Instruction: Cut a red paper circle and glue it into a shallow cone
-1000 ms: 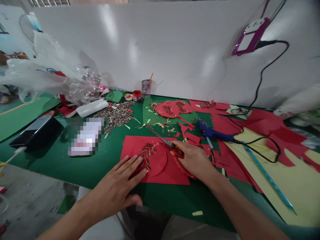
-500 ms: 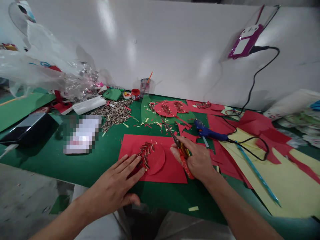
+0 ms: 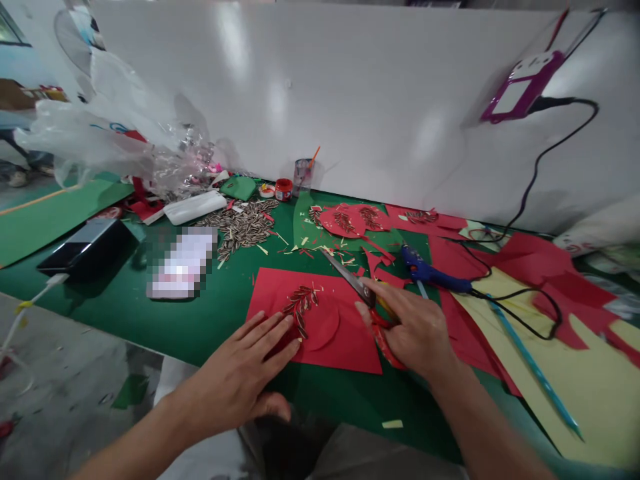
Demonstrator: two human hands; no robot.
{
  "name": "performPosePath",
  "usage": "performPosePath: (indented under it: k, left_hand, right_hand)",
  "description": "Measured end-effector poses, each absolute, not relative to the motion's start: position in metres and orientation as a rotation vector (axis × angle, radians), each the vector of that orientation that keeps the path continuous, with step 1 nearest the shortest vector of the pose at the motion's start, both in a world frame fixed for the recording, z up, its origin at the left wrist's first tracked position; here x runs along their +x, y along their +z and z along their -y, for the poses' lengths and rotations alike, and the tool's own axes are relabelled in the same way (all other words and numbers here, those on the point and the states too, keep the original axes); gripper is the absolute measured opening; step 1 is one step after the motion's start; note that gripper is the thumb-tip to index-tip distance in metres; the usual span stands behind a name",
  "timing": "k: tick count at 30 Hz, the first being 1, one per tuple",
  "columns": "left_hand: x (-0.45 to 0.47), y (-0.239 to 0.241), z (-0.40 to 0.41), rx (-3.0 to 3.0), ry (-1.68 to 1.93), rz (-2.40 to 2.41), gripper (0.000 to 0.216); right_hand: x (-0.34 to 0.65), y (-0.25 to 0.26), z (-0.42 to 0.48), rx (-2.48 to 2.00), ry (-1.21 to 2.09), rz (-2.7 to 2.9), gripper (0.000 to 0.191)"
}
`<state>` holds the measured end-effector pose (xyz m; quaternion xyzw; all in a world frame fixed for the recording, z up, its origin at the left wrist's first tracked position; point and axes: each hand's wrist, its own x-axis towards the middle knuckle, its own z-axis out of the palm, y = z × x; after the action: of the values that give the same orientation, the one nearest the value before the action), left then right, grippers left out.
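Red paper sheet (image 3: 345,337): lies flat on the green table (image 3: 200,320), near its front edge, between the two hands; a curved cut line shows in its middle.
Seed sprig (image 3: 301,308): striped sunflower seeds set in a leafy branch pattern on the left half of the sheet.
Left hand (image 3: 240,373): open and flat, palm down, fingers spread; fingertips rest on the sheet's lower left part, just beside the sprig; grips nothing.
Right hand (image 3: 420,330): closed around the red handles of the scissors, at the sheet's right edge.
Scissors (image 3: 356,283): metal blades point up and to the left, over the sheet's upper right corner; blades look closed together.
Paper scraps (image 3: 320,250): red and pale slivers scattered on the table just beyond the sheet.
Glue gun (image 3: 433,273): blue, lying on its side near the right hand, on red offcuts; a black cord (image 3: 525,313) runs from it.
Red circles (image 3: 350,219): cut pieces bearing seed patterns, on a green sheet further back.
Loose seeds (image 3: 243,223): a heap at rear left of the sheet.
Yellow paper (image 3: 565,360): large sheet at right, with a blue pencil (image 3: 535,363) across it.
Paint jar (image 3: 283,189): red, against the white wall panel (image 3: 350,100), beside a cup holding a brush (image 3: 303,175).
Black box (image 3: 83,245): far left, well apart from the hands.
Power strip (image 3: 520,90): purple and white, on the wall at upper right.
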<state>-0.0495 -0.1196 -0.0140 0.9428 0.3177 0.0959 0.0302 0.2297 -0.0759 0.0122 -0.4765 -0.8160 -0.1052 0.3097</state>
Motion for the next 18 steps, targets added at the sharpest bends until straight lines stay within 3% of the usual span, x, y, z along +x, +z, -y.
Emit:
performPosePath:
  k: [9,18]
  left_hand:
    - [-0.047,-0.017,0.122,2.902,0.393,-0.966,0.074]
    - [-0.047,-0.018,0.124,2.907,0.345,-0.925,0.077]
  right_hand:
    - [0.202,0.014,0.118,-0.978,0.015,2.427,0.047]
    - [0.181,0.007,0.145,-1.123,0.068,2.481,0.049]
